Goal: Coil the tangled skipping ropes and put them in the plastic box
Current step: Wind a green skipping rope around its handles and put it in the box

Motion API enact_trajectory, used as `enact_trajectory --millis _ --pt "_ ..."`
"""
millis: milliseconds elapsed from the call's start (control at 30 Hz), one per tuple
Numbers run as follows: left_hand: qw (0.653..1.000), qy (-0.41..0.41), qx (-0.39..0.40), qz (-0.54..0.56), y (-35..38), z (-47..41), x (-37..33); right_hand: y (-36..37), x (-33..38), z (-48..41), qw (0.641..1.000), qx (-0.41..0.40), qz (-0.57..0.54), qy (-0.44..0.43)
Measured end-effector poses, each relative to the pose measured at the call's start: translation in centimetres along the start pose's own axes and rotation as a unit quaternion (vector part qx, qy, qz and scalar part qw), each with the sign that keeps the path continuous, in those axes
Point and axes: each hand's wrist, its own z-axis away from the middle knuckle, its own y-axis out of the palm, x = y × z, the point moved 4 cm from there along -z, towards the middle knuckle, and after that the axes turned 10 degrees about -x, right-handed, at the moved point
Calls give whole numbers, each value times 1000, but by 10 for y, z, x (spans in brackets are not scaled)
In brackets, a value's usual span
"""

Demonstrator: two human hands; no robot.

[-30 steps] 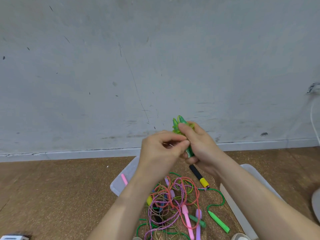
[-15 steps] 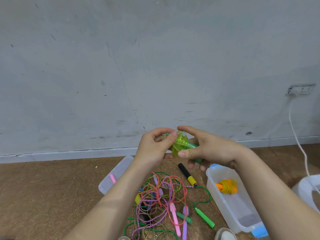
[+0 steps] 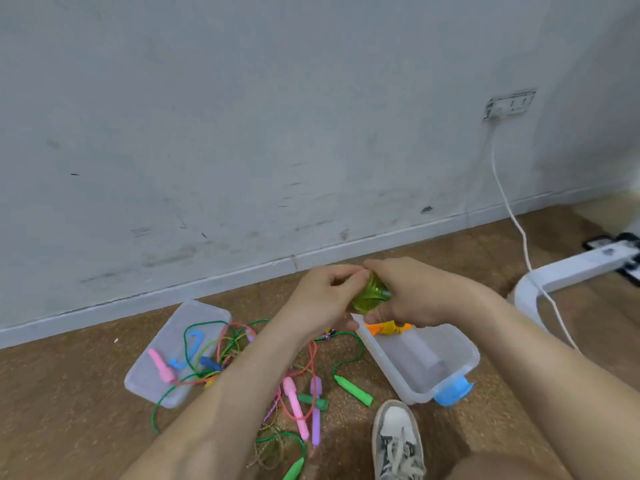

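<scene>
A coiled yellow-green skipping rope [image 3: 367,299] with green handles is held between both hands, just above the far end of the clear plastic box [image 3: 460,358]. My left hand [image 3: 323,299] pinches the coil from the left. My right hand [image 3: 408,296] grips it from the right, fingers curled round it. Inside the box lies a coiled orange-yellow rope [image 3: 388,328], partly hidden by my right hand. A tangle of coloured ropes [image 3: 239,344] with pink, purple, green and blue handles sprawls on the floor left of the box.
The clear box lid [image 3: 152,372] lies flat at the left, with rope and handles on it. My shoe [image 3: 398,441] stands just in front of the box. A white cable [image 3: 519,230] hangs from a wall socket to a white stand base [image 3: 540,282] at the right.
The view has swung right and down. Both hands with the green coil have come down from in front of the wall to just over the plastic box.
</scene>
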Motion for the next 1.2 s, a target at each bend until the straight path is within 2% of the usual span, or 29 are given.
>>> enact_trajectory --millis 67,133,200,267,300,400,500,633,733,833,933,1000,1067,1133,1200 --pt "996 46 13 -71 18 -19 15 20 -30 -3 993 -4 -112 36" --pt "976 106 37 -187 38 -39 36 45 -59 -6 955 9 -278 100" --pt "959 98 43 -262 55 -57 60 69 -87 -8 902 5 -401 161" --pt "962 60 29 -264 66 -71 84 93 -115 -13 870 -11 -449 205" --pt "964 51 28 -258 72 -76 95 105 -129 -16 870 -18 -440 223" --pt "967 31 68 -243 96 -91 132 138 -171 -28 902 -49 -350 247" --pt "963 21 97 -250 116 -110 163 163 -204 -37 902 -35 -328 279" --pt "935 57 143 -318 139 -137 189 192 -233 -51 873 -8 -377 308" --pt "918 93 165 -349 148 -154 204 212 -251 -69 904 -76 -295 300" --pt "917 114 130 -360 144 -172 216 218 -266 -91 926 -156 -185 291" --pt "906 144 51 -394 133 -186 223 211 -269 -119 925 -228 -145 269" --pt "881 150 6 -448 127 -192 228 209 -265 -137 927 -226 -144 261" --pt "825 159 -10 -541 127 -194 230 215 -262 -149 937 -201 -140 249" --pt "764 163 3 -625 132 -195 230 226 -262 -154 950 -149 -116 247" --pt "730 151 40 -666 140 -197 226 237 -269 -151 965 -89 -61 241"
